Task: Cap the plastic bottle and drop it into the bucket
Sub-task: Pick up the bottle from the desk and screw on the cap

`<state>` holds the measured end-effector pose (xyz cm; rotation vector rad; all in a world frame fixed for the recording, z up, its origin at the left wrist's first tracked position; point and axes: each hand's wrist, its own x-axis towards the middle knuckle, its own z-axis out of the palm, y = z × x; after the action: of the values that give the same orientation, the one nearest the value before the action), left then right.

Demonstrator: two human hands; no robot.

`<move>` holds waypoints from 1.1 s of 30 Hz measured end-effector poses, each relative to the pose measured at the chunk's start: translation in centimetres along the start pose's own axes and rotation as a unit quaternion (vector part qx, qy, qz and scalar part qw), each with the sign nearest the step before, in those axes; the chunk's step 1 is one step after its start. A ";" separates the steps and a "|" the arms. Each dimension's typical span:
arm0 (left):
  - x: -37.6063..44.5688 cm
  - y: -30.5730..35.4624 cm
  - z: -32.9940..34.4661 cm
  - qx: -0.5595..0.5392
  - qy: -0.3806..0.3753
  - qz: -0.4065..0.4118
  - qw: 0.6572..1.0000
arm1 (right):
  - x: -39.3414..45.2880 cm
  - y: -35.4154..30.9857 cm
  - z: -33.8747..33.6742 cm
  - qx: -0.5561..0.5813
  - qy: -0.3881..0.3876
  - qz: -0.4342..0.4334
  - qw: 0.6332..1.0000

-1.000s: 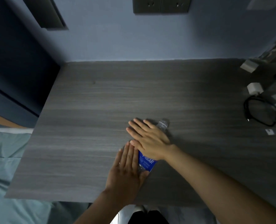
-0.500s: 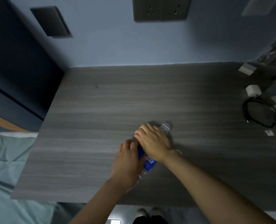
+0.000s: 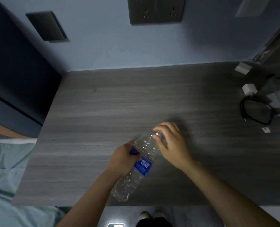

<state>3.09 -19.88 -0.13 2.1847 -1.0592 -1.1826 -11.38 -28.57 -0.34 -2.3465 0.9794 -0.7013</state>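
Observation:
A clear plastic bottle (image 3: 136, 169) with a blue label is held tilted above the grey wooden table (image 3: 103, 112), its neck pointing up and to the right. My left hand (image 3: 122, 159) is wrapped around the bottle's middle at the label. My right hand (image 3: 170, 145) has its fingers closed around the bottle's neck and mouth. The cap itself is hidden under those fingers. No bucket is in view.
A coiled black cable (image 3: 257, 112) and white chargers (image 3: 249, 89) lie at the table's right side. Wall sockets (image 3: 155, 10) sit above the table's far edge. A pale green bed cover (image 3: 6, 169) lies to the left. My shoes (image 3: 150, 215) show below the near edge.
The bottle lay on the table under both flat hands. Now it is lifted and tilted, with my left hand gripping its middle and my right hand moved to its neck.

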 end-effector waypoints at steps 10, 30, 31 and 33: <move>-1.9 -0.3 -0.8 0.018 -0.017 0.048 0.999 | -5.6 4.1 -2.7 -0.057 -0.192 0.138 0.970; -3.9 0.4 -3.5 0.052 -0.104 0.085 0.990 | -3.2 2.2 -5.6 0.221 -0.170 0.144 0.949; -3.9 0.4 -3.6 0.057 -0.104 0.088 0.989 | -3.2 2.1 -5.7 0.240 -0.176 0.146 0.944; -4.0 0.5 -3.7 0.071 -0.108 0.094 0.987 | -3.1 2.0 -5.9 0.264 -0.190 0.137 0.936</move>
<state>4.62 -17.01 4.22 2.0370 -1.4484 -1.3136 -17.94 -28.89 2.04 -1.7408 0.7993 -0.3251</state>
